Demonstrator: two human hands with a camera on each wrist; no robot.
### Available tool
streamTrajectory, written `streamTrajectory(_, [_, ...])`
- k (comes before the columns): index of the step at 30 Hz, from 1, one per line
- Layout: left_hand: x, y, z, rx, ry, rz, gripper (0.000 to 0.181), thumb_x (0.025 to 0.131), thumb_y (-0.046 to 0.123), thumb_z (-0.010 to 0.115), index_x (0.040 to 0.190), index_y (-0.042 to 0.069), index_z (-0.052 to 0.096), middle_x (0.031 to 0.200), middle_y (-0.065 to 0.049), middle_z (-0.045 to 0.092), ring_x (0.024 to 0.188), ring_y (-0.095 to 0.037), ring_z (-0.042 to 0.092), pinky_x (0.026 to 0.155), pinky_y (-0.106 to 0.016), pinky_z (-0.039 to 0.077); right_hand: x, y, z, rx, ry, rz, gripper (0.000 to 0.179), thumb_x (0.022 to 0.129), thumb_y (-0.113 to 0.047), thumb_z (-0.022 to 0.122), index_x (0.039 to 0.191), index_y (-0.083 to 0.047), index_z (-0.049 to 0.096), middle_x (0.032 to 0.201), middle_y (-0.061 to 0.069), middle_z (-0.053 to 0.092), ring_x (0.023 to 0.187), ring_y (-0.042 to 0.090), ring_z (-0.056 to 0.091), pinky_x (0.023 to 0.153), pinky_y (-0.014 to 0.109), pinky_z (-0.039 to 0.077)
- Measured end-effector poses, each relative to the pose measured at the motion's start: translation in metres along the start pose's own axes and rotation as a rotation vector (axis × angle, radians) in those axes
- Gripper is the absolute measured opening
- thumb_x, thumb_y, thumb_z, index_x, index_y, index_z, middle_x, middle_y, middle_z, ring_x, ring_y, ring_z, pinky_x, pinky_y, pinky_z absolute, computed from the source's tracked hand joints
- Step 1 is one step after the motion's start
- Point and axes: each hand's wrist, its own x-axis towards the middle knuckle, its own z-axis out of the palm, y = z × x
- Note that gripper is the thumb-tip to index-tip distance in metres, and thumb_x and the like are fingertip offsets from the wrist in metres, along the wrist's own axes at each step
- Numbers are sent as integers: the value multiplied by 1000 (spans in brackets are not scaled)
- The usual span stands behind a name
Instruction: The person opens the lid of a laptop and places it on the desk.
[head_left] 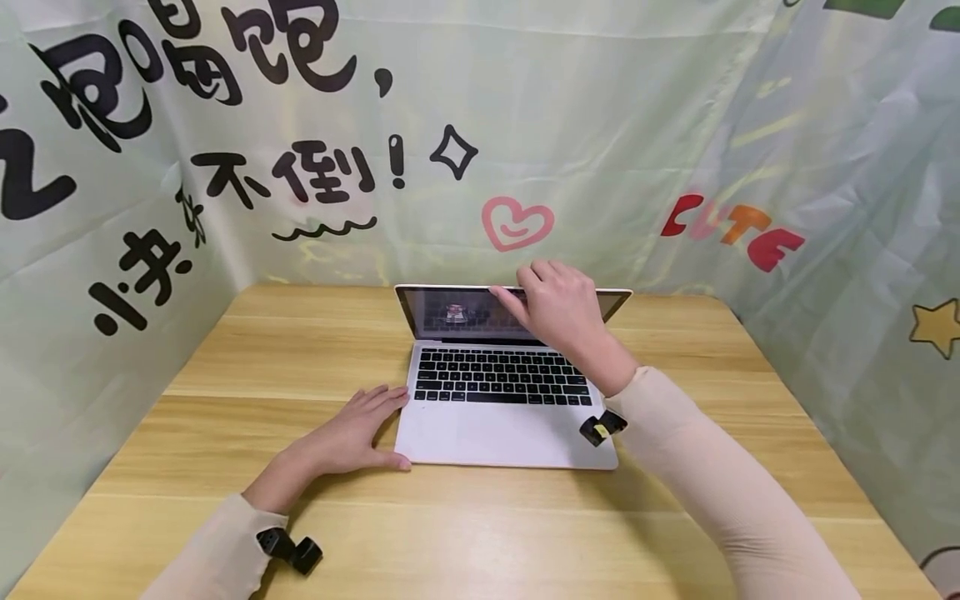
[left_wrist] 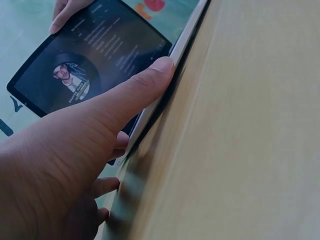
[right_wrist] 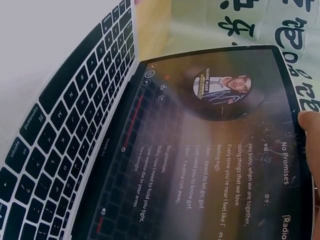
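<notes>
A silver laptop [head_left: 502, 437] with black keys sits unfolded on the wooden table, its screen [right_wrist: 210, 135] tilted up. The dark display shows a music player with a round portrait and lyrics. My right hand [head_left: 558, 304] grips the screen's top edge, thumb in front and fingers over the back. The right wrist view catches only part of that hand, at the right border. Spread along the base's left side, my left hand [head_left: 348, 433] touches it with extended fingers. Its thumb [left_wrist: 150, 77] lies at the front left corner.
The wooden table [head_left: 495, 533] stretches around the laptop. Behind it and at both sides hangs a pale green cloth [head_left: 600, 100] with black lettering, a pink heart and a star. Black wrist cameras [head_left: 288, 550] sit at both sleeves; the right one overlaps the laptop's palm rest in the head view.
</notes>
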Motion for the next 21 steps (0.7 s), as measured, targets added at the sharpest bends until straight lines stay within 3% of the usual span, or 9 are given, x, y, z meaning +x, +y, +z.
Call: streamTrajectory(21, [-1,-1,-1,4,-11,-3,107,75,75,63,151,5,34,158,-8,29,144,-39,19,116,-56,10,12,12,11,-24,4,44,57,88,-58,63,63,-11,44,55,0,35,45,19,34,38,31,26])
